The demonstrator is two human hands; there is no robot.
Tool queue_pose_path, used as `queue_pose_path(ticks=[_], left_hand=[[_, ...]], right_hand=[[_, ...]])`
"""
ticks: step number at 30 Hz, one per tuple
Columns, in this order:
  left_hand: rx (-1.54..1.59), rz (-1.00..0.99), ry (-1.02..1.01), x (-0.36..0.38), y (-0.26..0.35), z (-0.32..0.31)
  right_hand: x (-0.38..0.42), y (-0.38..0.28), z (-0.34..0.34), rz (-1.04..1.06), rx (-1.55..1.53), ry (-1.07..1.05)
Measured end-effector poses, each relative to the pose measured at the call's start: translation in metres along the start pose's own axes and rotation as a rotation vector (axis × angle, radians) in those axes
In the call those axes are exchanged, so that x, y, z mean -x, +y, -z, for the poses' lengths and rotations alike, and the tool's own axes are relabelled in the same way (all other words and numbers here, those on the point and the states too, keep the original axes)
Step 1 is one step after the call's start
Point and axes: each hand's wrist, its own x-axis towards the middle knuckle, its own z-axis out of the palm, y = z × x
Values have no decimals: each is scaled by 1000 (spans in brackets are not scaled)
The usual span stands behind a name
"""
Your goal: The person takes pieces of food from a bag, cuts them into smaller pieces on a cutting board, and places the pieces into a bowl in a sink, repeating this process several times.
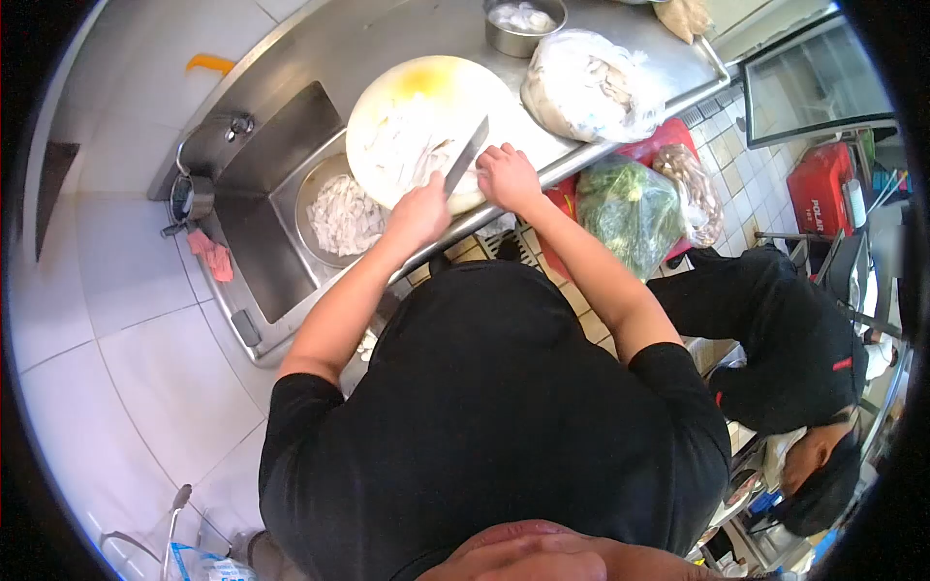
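Observation:
A round white cutting board (368, 145) lies at the sink's edge, with pale strips of food (426, 155) on it and a yellowish stain at its far side. My left hand (421, 211) is closed around the handle of a kitchen knife (469, 155), whose broad blade points away and to the right over the board. Close to the blade, my right hand (509, 178) rests at the board's right edge with fingers curled; what lies under them is hidden. Left of the board, a round metal bowl (308, 184) in the sink holds many pale cut strips (346, 215).
An open plastic bag of pale food (591, 87) and a metal pot (513, 41) stand on the steel counter (426, 29). Bagged greens (630, 213) and a bag of brownish pieces (690, 194) sit below at right. Another person (785, 329) in black bends at right.

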Motion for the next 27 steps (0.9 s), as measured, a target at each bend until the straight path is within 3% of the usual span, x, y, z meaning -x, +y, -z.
queue_pose_path(ticks=[4,10,12,14,17,21,27], left_hand=[[54,44,-29,-13,-1,-18],[30,125,-131,106,-62,-21],[0,99,-130,104,-62,-6],[-20,43,-59,93,-44,4],[-30,34,-4,47,-4,0],[-100,6,-7,-8,25,-17],[-34,86,-9,53,-27,-50]], right_hand=[[-4,2,-13,-71,11,-6],[5,8,-14,-127,-67,10],[9,13,-12,-114,-122,9],[15,24,-9,-70,-268,137],[18,25,2,-32,-195,206],[14,24,-8,30,-139,97],[15,29,-21,-13,-100,91]])
